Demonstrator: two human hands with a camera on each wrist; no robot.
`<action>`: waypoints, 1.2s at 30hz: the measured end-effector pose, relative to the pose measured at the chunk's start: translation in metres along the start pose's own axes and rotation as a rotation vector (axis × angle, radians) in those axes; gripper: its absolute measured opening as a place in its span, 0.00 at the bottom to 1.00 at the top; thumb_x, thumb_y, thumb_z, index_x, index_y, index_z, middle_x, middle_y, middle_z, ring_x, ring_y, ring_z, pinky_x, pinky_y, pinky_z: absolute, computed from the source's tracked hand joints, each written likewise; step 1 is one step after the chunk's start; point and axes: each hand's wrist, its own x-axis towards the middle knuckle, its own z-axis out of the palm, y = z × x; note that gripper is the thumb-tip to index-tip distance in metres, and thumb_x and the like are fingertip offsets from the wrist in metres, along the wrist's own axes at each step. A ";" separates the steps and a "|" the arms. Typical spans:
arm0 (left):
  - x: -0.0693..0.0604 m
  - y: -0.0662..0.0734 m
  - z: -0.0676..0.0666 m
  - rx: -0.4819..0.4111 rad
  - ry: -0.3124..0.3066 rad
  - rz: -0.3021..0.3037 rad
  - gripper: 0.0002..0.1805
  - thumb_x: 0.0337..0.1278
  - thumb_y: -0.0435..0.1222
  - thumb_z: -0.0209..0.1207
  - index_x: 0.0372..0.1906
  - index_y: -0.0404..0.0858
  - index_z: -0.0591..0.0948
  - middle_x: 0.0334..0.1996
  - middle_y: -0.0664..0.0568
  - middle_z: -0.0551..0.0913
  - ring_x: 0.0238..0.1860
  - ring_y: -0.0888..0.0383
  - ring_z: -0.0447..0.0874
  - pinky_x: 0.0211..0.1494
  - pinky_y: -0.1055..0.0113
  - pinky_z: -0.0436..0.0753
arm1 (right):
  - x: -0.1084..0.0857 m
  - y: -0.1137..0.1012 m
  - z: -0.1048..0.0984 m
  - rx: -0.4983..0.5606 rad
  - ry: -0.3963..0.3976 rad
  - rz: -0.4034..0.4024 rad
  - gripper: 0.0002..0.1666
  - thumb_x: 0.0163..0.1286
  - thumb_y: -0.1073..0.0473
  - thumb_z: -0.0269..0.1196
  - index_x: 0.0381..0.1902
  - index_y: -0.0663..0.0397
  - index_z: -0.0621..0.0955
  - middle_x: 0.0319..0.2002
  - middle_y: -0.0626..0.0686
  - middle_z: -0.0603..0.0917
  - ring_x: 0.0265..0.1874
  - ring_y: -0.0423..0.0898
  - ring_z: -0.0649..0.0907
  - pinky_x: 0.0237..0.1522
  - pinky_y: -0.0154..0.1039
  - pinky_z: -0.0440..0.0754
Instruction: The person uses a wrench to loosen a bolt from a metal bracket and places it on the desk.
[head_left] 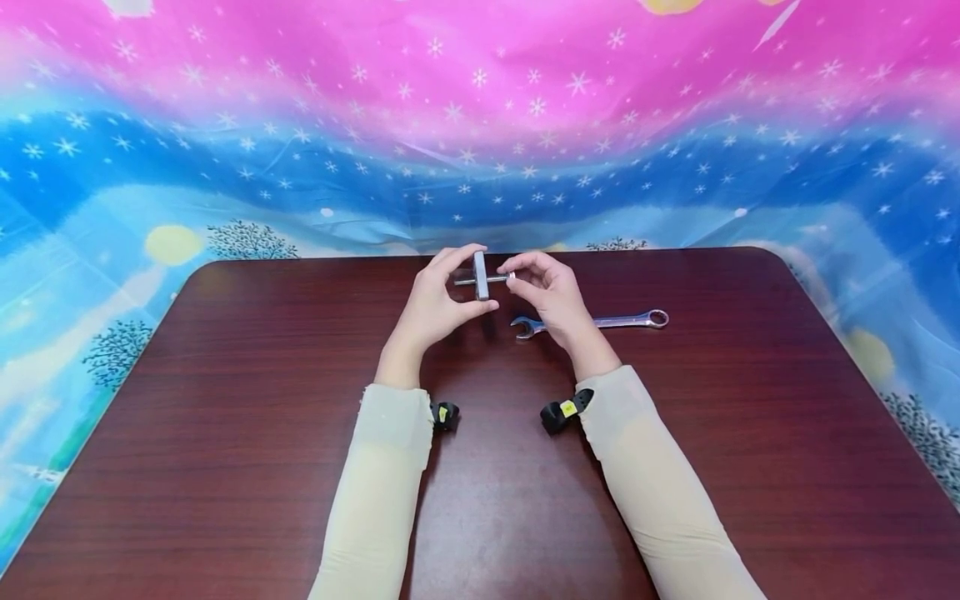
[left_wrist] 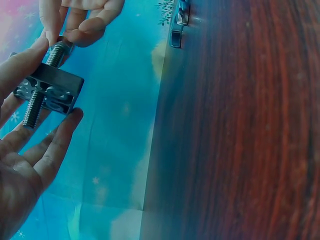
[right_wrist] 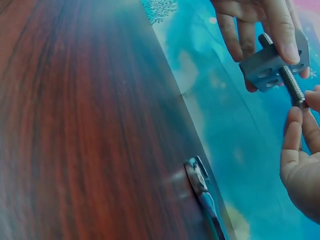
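Note:
My left hand (head_left: 435, 307) grips a grey metal bracket (head_left: 482, 277) by its edges, above the far part of the table. Several holes show in the bracket (right_wrist: 262, 70) in the right wrist view. A threaded bolt (left_wrist: 33, 111) runs through it and sticks out on both sides. With thumb and fingertips, my right hand (head_left: 553, 293) pinches the bolt's right end. Those fingers partly cover that end, so its shape is hard to tell. Below the right hand, a shiny combination wrench (head_left: 630, 321) lies on the table, part of its shaft hidden behind the hand.
The dark reddish wooden table (head_left: 225, 433) has rounded far corners. Behind and beside it hangs a pink and blue cloth (head_left: 480, 125) with snowflakes. A black wrist camera (head_left: 447, 415) sits at the left cuff, and another black camera (head_left: 557, 417) at the right cuff.

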 end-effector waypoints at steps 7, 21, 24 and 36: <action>0.000 0.000 0.000 0.033 0.015 -0.005 0.39 0.44 0.37 0.77 0.66 0.48 0.76 0.55 0.49 0.78 0.53 0.51 0.82 0.56 0.57 0.84 | 0.000 0.001 -0.002 -0.032 0.049 0.097 0.14 0.74 0.60 0.60 0.52 0.64 0.79 0.31 0.42 0.86 0.30 0.41 0.82 0.42 0.38 0.83; 0.000 0.000 0.000 0.012 0.024 0.003 0.38 0.45 0.37 0.76 0.66 0.46 0.76 0.56 0.47 0.78 0.53 0.50 0.83 0.55 0.53 0.85 | -0.001 0.004 0.006 0.004 0.107 -0.001 0.10 0.70 0.69 0.62 0.48 0.64 0.79 0.34 0.42 0.84 0.33 0.39 0.82 0.39 0.29 0.82; -0.001 0.000 -0.002 0.026 0.034 -0.003 0.38 0.46 0.37 0.76 0.66 0.47 0.75 0.57 0.48 0.78 0.53 0.51 0.83 0.55 0.57 0.86 | -0.001 0.004 0.006 -0.027 0.046 -0.030 0.20 0.68 0.73 0.61 0.58 0.70 0.74 0.43 0.43 0.82 0.39 0.41 0.81 0.45 0.29 0.82; -0.001 0.003 -0.001 0.008 0.024 0.008 0.38 0.45 0.36 0.76 0.66 0.46 0.75 0.56 0.47 0.78 0.55 0.49 0.82 0.59 0.51 0.84 | 0.001 0.005 0.006 -0.084 0.117 0.021 0.16 0.75 0.57 0.59 0.49 0.67 0.79 0.23 0.42 0.84 0.24 0.41 0.78 0.32 0.35 0.80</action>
